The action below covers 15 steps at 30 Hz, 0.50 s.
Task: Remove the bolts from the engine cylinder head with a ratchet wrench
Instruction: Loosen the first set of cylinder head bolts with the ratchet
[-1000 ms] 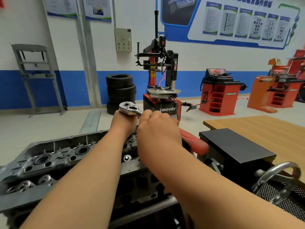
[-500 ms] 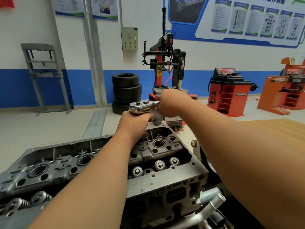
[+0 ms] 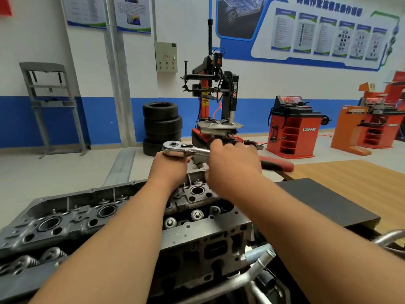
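Head view. The ratchet wrench (image 3: 186, 150) lies level above the far end of the engine cylinder head (image 3: 105, 213), which fills the lower left foreground. Its chrome head sits on top of the left hand (image 3: 168, 170). That hand is bunched under the ratchet head with its back to the camera, so its fingers are hidden and their grip cannot be told. The right hand (image 3: 234, 163), slightly blurred, has its fingers curled round the handle. The red grip end (image 3: 278, 165) sticks out to the right of it. No bolt shows under the wrench; the left hand covers that spot.

Compared with half a second earlier, the right hand is lower and nearer the camera. The handle has swung round to the right, and the red grip is exposed again. The left hand has kept its place under the ratchet head.

Behind stand a tyre changer (image 3: 215, 95), stacked tyres (image 3: 162, 126) and a red wheel balancer (image 3: 293, 130).
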### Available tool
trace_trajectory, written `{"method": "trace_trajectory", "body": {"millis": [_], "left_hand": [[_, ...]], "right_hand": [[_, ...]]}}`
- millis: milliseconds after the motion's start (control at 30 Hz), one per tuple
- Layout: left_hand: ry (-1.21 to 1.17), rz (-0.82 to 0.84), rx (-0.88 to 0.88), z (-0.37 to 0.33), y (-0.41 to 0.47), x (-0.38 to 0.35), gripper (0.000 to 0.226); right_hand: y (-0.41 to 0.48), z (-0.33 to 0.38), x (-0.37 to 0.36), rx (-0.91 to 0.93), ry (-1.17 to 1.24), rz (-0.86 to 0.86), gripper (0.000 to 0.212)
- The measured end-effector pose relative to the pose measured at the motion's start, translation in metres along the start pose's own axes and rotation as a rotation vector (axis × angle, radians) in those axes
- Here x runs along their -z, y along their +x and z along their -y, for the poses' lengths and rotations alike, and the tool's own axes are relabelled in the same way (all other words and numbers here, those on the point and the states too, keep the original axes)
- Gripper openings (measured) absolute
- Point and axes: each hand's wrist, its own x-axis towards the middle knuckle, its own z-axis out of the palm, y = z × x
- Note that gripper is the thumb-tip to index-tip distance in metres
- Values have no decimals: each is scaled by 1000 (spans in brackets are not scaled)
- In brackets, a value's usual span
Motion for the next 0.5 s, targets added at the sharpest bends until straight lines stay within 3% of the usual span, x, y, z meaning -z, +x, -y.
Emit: {"method": "trace_trajectory", "body": {"millis": [133,267,367,400,500], "left_hand": [[137,-66,-96,-7,-10,8,26],[176,-10,-42,-13,-12,18,22],[-245,15,95,-1,-6,8,21],[-278,84,122,1,-6,7,25],[-380,167,140,8,1,6,20]], "right_hand": [[-52,36,13,132,-26,81,58],[-46,37,28,187,45,118,50],[-28,19,22,199,51,18,19],[-16,11,18,175,24,-15,12],[36,-12,2,101,-12,-65,21]]}}
